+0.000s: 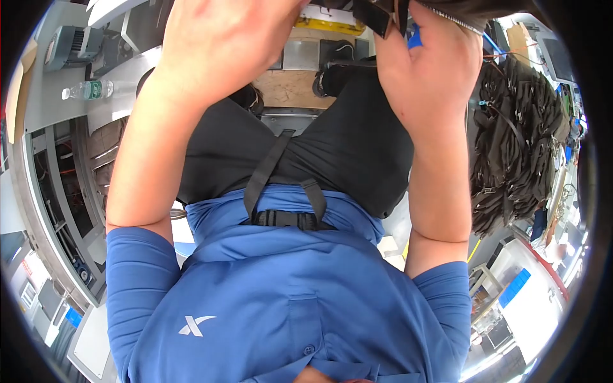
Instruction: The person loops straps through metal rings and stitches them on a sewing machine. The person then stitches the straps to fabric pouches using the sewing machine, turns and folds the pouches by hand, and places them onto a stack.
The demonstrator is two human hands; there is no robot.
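My right hand [431, 70] is closed at the top of the view on a dark fabric piece with a zipper [495, 6]. The zipper teeth run over the back of that hand, and a short black strap end [373, 16] hangs by the thumb. A small patch of blue shows beside the thumb; I cannot tell what it belongs to. My left hand [236, 45] is raised at the upper left. Its fingers are cut off by the top edge, so whatever they hold or touch is hidden.
A large heap of dark zippered fabric pieces [517, 140] lies on my right. A clear plastic bottle [88, 90] lies on a grey surface to my left, near a grey motor [67, 48]. Between my hands is a yellow-edged machine part [329, 22]. My legs are below.
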